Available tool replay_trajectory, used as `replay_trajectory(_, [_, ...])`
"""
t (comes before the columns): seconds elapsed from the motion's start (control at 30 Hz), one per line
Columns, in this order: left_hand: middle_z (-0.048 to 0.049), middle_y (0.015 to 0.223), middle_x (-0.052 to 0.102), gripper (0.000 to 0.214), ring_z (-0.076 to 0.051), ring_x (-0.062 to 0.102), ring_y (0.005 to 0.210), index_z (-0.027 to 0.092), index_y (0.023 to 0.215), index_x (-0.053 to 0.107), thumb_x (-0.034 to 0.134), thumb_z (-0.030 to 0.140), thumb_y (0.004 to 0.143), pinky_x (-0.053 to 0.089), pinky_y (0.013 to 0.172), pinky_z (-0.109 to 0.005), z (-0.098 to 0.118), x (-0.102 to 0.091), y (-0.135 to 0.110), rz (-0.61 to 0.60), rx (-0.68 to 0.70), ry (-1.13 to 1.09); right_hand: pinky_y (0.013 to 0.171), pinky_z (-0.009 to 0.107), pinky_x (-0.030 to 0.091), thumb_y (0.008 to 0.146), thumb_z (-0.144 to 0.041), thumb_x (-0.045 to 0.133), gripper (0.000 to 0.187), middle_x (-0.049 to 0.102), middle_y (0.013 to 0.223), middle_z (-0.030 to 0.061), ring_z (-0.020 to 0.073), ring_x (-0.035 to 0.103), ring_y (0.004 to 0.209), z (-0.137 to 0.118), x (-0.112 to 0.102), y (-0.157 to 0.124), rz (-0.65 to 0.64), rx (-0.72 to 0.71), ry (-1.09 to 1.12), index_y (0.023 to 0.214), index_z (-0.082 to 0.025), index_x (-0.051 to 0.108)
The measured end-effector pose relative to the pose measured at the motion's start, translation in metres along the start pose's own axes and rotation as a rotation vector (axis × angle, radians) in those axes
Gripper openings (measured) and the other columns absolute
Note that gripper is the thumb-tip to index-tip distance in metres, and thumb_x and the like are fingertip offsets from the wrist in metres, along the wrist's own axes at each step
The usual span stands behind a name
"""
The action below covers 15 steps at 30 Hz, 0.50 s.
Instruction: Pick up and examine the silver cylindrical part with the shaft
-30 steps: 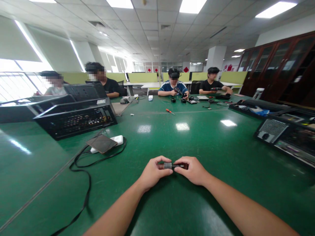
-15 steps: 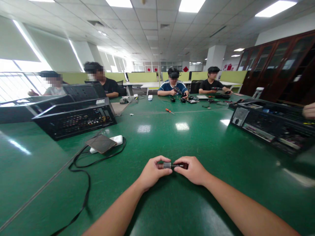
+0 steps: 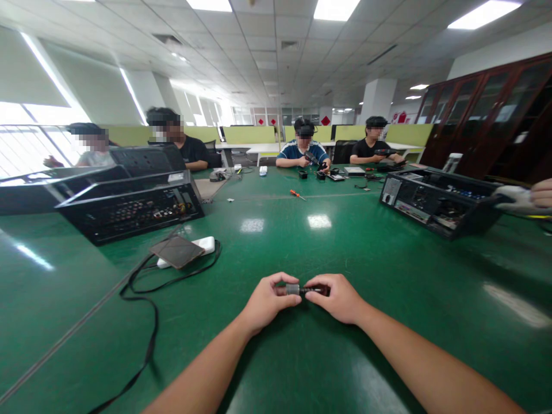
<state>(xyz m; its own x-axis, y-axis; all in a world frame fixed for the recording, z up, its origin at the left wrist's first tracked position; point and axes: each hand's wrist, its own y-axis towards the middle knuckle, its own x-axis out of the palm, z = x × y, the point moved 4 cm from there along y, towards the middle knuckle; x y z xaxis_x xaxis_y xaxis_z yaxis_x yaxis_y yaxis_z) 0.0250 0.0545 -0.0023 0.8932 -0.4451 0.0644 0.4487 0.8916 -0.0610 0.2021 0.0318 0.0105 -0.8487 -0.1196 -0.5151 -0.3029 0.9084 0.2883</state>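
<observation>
The desk (image 3: 276, 244) is green, the held tool (image 3: 292, 289) silver-grey, perhaps brown at one end; toward the far edge, an orange-handled screwdriver (image 3: 295, 194).

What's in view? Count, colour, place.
Table: 1, green, foreground
Computer cases: 2+, black, left and right
Block: 1, white, left
Plate: 1, brown, on block
Cord: 1, black, left
Screwdriver: 1, orange, centre
Small parts: several, dark, far side
People: 4, mixed tops, far side
Power tools: 2, dark, with people
Another person's hand: 1+, bare, right edge
Partitions: several, yellowish, background
Cabinets: one row, brown, right
Lights: several, white, overhead
Cylindrical piece: 1, grey and dark, front centre
Left grip: 1, bare, at grey end
Right grip: 1, bare, at dark end
</observation>
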Motion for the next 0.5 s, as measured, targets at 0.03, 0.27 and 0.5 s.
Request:
replay_trajectory(0.03, [-0.0037, 0.082, 0.072, 0.041, -0.014, 0.065, 0.072, 0.013, 0.097, 0.062, 0.083, 0.014, 0.062, 0.047, 0.070, -0.024, 0.0000, -0.0001, -0.0001, 0.000, -0.002, 0.002, 0.065, 0.023, 0.047, 0.079, -0.025, 0.065, 0.019, 0.073, 0.084, 0.0021, 0.0150, 0.064, 0.072, 0.0000, -0.0002, 0.0001, -0.001, 0.003, 0.001, 0.094, -0.019, 0.075])
replay_trajectory(0.27, [-0.0042, 0.081, 0.071, 0.041, -0.016, 0.065, 0.071, 0.014, 0.096, 0.062, 0.083, 0.015, 0.061, 0.047, 0.069, -0.026, 0.0015, -0.0005, -0.0009, 0.017, -0.012, 0.013, 0.065, 0.024, 0.047, 0.080, -0.025, 0.064, 0.019, 0.073, 0.083, 0.0027, 0.0155, 0.064, 0.071, -0.0003, -0.0011, 0.0008, -0.013, 0.017, -0.006, 0.094, -0.019, 0.074])
replay_trajectory(0.5, [-0.0030, 0.078, 0.071, 0.042, -0.014, 0.064, 0.067, 0.014, 0.097, 0.062, 0.084, 0.015, 0.061, 0.046, 0.066, -0.025, 0.0012, -0.0006, -0.0013, 0.021, -0.024, -0.003, 0.064, 0.024, 0.047, 0.081, -0.025, 0.063, 0.019, 0.073, 0.083, 0.0036, 0.0161, 0.064, 0.071, -0.0005, -0.0015, -0.0001, -0.020, 0.029, 0.001, 0.095, -0.018, 0.074])
